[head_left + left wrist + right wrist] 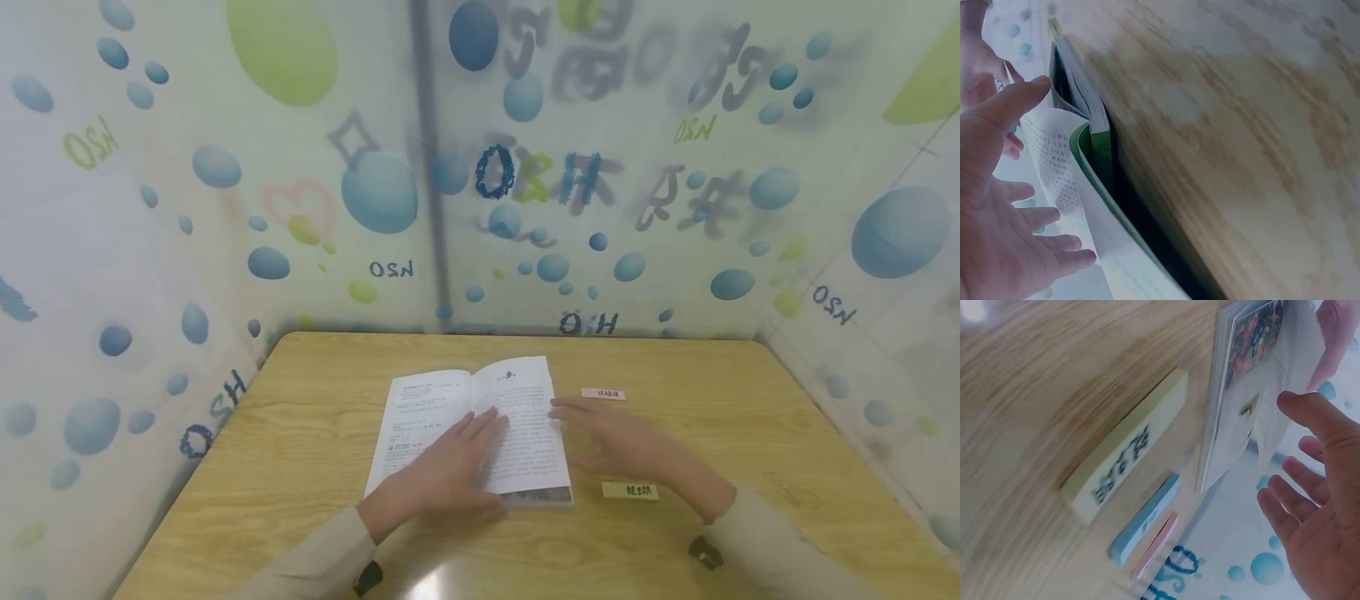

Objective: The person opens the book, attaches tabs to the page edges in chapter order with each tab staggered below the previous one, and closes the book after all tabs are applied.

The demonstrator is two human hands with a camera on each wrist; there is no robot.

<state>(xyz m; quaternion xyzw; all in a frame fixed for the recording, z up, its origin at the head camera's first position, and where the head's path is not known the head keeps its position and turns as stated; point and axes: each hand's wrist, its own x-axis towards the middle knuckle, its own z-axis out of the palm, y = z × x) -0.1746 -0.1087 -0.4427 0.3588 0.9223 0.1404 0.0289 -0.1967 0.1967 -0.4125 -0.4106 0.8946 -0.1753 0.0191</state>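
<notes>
An open book [523,450] with printed pages lies on the wooden table. My left hand [452,465] is over its middle, fingers extended toward the fold. In the left wrist view that hand's fingers are spread beside a curved page [1060,165], and a green cover edge [1102,156] shows under the pages. Just past the book's right edge is my right hand [626,446], with its fingers loosely extended and nothing held. From the right wrist, a lifted page [1275,394] appears near that thumb, above a page with a colour picture [1254,340].
Right of the book lie a yellow sticky-note pad [630,491] and a pink one [603,393], both with handwriting. A blue pad [1144,519] sits between them, hidden by my right hand in the head view. Patterned curtains [510,250] surround the table [330,358].
</notes>
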